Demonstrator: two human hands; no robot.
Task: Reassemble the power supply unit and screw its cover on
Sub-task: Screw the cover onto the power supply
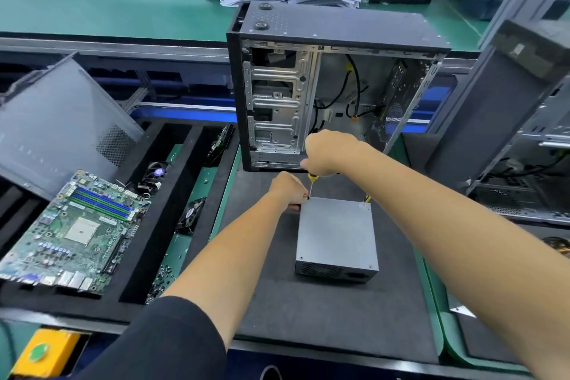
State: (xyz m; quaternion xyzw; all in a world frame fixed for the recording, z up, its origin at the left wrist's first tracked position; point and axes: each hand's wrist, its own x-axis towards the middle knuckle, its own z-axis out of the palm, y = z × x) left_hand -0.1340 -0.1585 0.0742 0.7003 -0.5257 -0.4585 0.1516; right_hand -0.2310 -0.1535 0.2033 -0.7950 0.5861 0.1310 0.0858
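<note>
Our right hand (327, 151) grips the screwdriver (311, 183) upright over the power supply unit's (336, 233) far-left corner while our left hand (288, 190) pinches there; a tilt may strip the screw.

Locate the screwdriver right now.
Head view, centre: the screwdriver stands upright in the right hand, tip at the far-left corner of the power supply unit, beside the left hand.

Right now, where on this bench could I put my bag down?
On the dark mat, the bare stretch between the power supply unit and the near edge. The foam tray to the left is crowded: motherboard, fans, loose screws.
</note>
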